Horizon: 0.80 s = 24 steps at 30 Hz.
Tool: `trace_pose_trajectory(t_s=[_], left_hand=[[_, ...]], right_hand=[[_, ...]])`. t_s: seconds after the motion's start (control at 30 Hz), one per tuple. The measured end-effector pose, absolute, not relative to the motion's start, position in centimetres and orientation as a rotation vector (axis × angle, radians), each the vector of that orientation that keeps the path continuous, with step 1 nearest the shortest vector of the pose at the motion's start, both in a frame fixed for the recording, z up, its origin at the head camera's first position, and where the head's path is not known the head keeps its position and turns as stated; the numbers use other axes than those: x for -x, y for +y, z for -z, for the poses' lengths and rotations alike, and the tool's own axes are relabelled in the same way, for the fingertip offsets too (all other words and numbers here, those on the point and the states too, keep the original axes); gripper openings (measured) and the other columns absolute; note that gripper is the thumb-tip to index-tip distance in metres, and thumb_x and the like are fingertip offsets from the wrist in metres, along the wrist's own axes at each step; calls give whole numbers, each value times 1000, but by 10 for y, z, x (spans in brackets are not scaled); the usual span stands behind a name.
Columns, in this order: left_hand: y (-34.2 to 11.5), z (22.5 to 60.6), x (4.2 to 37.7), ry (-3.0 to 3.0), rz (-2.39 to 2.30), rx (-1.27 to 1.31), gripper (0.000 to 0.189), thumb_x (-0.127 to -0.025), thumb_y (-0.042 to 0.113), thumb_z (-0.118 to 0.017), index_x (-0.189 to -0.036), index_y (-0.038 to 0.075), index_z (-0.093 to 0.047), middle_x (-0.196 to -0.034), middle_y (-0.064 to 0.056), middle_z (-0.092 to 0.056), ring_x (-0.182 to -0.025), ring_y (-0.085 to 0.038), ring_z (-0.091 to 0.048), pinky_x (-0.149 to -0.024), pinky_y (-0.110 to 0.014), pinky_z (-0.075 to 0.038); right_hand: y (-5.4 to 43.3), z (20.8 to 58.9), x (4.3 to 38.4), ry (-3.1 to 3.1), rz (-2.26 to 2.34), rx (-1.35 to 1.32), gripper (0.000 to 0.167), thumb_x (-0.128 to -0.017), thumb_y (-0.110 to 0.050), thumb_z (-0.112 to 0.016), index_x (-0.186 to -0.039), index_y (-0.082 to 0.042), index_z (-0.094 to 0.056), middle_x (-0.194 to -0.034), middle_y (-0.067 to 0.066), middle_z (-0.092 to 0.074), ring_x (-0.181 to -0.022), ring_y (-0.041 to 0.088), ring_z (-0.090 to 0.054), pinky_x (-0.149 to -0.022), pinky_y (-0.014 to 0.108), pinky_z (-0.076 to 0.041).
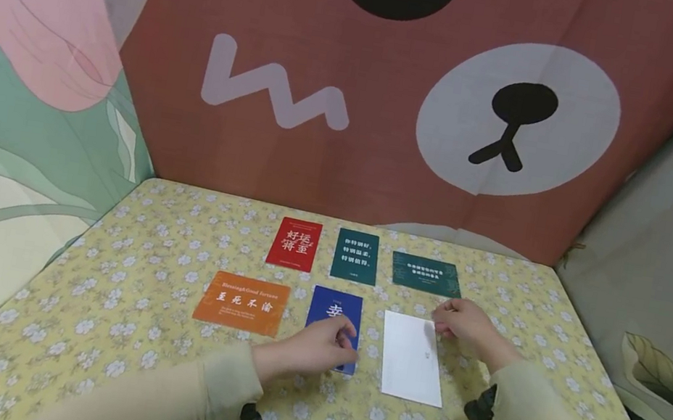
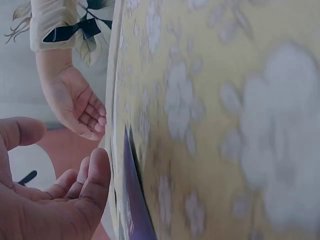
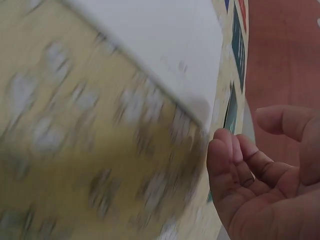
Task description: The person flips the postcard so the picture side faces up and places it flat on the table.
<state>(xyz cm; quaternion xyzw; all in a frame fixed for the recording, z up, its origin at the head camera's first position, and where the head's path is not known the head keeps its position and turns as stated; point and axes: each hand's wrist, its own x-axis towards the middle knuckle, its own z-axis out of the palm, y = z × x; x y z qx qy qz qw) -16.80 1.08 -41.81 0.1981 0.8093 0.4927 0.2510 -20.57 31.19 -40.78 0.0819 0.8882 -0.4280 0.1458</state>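
My left hand (image 1: 318, 345) hovers over a blue card (image 1: 354, 308) with white characters, hiding its lower left part. In the left wrist view that blue card (image 2: 134, 200) appears edge-on beside the loosely bent fingers (image 2: 95, 185), the thumb apart from them and nothing between. At the upper right corner of a blank-looking white card (image 1: 411, 361) is my right hand (image 1: 467, 324). The right wrist view has its fingertips (image 3: 220, 150) close to the white card's corner (image 3: 185, 85), thumb spread away. Whether they touch the card I cannot tell.
Behind lie a red card (image 1: 294, 244), an upright green card (image 1: 356, 257) and a sideways green card (image 1: 425, 274). An orange card (image 1: 241, 303) lies left of the blue one. The floral tablecloth (image 1: 114, 322) meets a printed bear backdrop (image 1: 343, 167).
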Motion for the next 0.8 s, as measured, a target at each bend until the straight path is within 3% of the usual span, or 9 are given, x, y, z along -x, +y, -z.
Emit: trace_pose_trajectory(t_s=[0.23, 0.63, 0.8], left_hand=[[21, 423, 162, 2157, -1323, -561, 33, -94, 13, -72, -121, -1, -58, -95, -3, -61, -75, -18, -62, -63, -28, -49], [47, 428, 155, 2230, -1190, -648, 40, -90, 18, -77, -120, -3, -63, -89, 2, -64, -76, -11, -58, -72, -27, -52], [53, 426, 155, 2205, -1167, -673, 42, -90, 19, -77, -120, -6, -62, -80, 1, -59, -64, -10, -50, -61, -23, -44]], right_hand=[[331, 407, 195, 2467, 1309, -250, 26, -105, -10, -55, -114, 14, -58, -91, 12, -63, -81, 19, -59, -74, 35, -56], [331, 418, 188, 2471, 1256, -312, 20, -105, -10, -56, -108, 9, -60, -83, 8, -59, -75, 18, -55, -69, 33, -51], [329, 415, 186, 2465, 1231, -312, 18, -104, -10, -57, -101, 7, -62, -82, 7, -60, -75, 18, -55, -70, 33, -51]])
